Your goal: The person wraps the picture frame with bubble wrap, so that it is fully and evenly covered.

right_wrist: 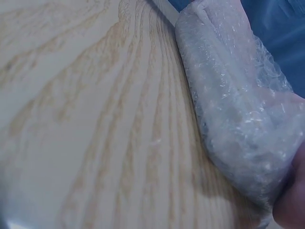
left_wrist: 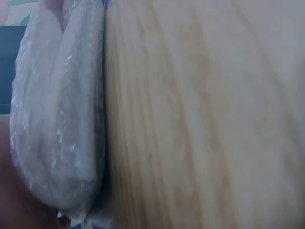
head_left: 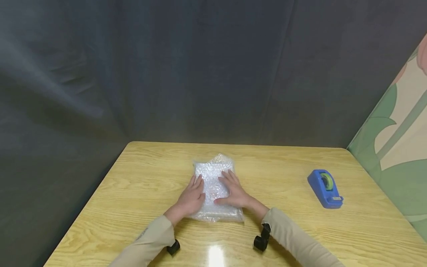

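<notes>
Bubble-wrapped package (head_left: 211,181), one, on a wooden table (head_left: 270,174)

Item 1: left hand (head_left: 191,197). From my remote station I log it as extended, fingers reaching forward over the package's left side and thumb lying on the wrap; it touches the surface and grips nothing.
Item 2: right hand (head_left: 234,193). I record this one as spread wider, fingers fanned forward and thumb stretched toward the left hand; it rests on the right side of the package, likewise without a grip.
Item 3: the package itself. Clear bubble wrap, roughly rectangular, lying between and beneath both hands; a loose flap of wrap projects beyond the fingertips. My wrist views show its rounded, bulky edges against the wood, with only part of each hand in sight.
Item 4: blue tape dispenser (head_left: 319,190), holding a green tape roll (head_left: 328,181); well to the right of the right hand, apart from it.
Item 5: dark curtain (head_left: 207,74), beyond the hands, behind the table.
</notes>
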`<state>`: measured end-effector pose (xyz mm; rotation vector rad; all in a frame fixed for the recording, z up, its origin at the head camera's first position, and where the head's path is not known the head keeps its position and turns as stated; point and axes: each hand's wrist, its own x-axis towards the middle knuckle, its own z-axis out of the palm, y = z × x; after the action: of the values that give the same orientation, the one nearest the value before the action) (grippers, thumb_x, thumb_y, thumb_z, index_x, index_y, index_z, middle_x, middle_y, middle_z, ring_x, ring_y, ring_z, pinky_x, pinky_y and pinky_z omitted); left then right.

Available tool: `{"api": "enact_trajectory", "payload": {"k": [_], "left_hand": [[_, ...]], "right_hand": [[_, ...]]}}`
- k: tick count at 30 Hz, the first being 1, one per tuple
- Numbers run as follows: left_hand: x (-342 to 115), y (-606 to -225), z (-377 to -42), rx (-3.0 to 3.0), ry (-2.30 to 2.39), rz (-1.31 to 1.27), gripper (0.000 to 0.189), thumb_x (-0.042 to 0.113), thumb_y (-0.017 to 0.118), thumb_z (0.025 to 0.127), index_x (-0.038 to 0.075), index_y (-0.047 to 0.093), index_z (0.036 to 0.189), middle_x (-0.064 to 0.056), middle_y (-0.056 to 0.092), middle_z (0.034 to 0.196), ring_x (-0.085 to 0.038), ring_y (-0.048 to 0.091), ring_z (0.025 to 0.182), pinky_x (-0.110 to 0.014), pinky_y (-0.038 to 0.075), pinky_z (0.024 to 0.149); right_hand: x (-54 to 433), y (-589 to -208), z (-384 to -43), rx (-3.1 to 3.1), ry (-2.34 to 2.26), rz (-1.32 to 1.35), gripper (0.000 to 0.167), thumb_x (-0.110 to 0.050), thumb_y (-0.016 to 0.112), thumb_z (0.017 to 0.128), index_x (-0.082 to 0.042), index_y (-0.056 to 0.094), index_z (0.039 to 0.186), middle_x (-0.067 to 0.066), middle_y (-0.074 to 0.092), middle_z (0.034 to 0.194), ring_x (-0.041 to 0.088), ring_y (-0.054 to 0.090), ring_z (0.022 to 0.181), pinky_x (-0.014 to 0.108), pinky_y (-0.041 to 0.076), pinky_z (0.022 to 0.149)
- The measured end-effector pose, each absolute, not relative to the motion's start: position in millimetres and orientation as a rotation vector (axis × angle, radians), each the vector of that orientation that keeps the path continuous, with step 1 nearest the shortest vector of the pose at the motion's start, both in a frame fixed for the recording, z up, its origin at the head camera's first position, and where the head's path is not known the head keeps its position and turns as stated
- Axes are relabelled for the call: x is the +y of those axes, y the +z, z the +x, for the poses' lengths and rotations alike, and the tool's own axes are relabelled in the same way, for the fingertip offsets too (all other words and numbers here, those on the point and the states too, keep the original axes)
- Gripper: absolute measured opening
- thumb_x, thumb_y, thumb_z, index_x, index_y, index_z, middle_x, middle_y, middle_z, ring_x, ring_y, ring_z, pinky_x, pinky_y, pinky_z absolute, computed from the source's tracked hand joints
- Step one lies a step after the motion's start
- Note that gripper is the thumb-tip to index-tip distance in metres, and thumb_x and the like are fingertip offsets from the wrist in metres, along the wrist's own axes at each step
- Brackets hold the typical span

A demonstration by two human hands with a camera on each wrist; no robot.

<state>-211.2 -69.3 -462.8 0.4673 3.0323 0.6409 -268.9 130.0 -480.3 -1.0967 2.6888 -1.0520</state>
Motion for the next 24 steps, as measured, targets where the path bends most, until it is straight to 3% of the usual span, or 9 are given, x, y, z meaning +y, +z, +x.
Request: {"api": "enact_trajectory", "payload": {"k": [5, 9, 13, 18, 24], "left_hand": [[-83, -458, -218, 2.941, 0.641, 0.558, 0.066, 0.033, 0.048, 0.092, -0.008, 0.025, 0.138, -0.018, 0.012, 0.149, -0.033, 0.001, 0.137, -0.046, 0.013, 0.111], [-96, -457, -224, 2.915, 0.604, 0.645, 0.090, 0.053, 0.059, 0.080, -0.003, 0.023, 0.141, -0.014, 0.011, 0.150, -0.029, 0.004, 0.138, -0.045, 0.015, 0.110], [-100, -458, -232, 2.928, 0.512, 0.708, 0.106, 0.065, 0.059, 0.072, -0.002, 0.017, 0.143, -0.014, 0.006, 0.151, -0.028, 0.003, 0.138, -0.042, 0.013, 0.111], [-96, -458, -237, 2.941, 0.413, 0.726, 0.109, 0.068, 0.058, 0.070, 0.003, 0.013, 0.144, -0.013, 0.001, 0.151, -0.027, -0.002, 0.138, -0.040, 0.009, 0.112], [-89, -458, -244, 2.950, 0.363, 0.722, 0.107, 0.069, 0.058, 0.069, 0.003, 0.018, 0.144, -0.013, 0.007, 0.151, -0.027, 0.003, 0.138, -0.040, 0.010, 0.112]], "right_hand": [[129, -480, -271, 2.684, -1.069, -1.097, 0.085, -0.037, 0.076, 0.068, 0.005, 0.039, 0.133, 0.022, 0.019, 0.147, 0.039, 0.001, 0.136, 0.058, 0.005, 0.107], [128, -482, -271, 2.695, -1.027, -1.077, 0.085, -0.037, 0.075, 0.069, 0.004, 0.038, 0.134, 0.020, 0.018, 0.147, 0.037, -0.001, 0.136, 0.056, 0.005, 0.108], [127, -482, -270, 2.697, -1.032, -1.071, 0.085, -0.037, 0.076, 0.068, 0.004, 0.038, 0.134, 0.020, 0.019, 0.147, 0.037, 0.000, 0.136, 0.056, 0.005, 0.108], [127, -483, -267, 2.694, -1.038, -1.090, 0.086, -0.036, 0.077, 0.068, 0.005, 0.039, 0.133, 0.021, 0.020, 0.147, 0.038, 0.001, 0.136, 0.056, 0.006, 0.108], [129, -482, -269, 2.705, -1.023, -1.100, 0.086, -0.037, 0.076, 0.069, 0.004, 0.038, 0.134, 0.021, 0.019, 0.147, 0.038, 0.000, 0.136, 0.056, 0.005, 0.108]]}}
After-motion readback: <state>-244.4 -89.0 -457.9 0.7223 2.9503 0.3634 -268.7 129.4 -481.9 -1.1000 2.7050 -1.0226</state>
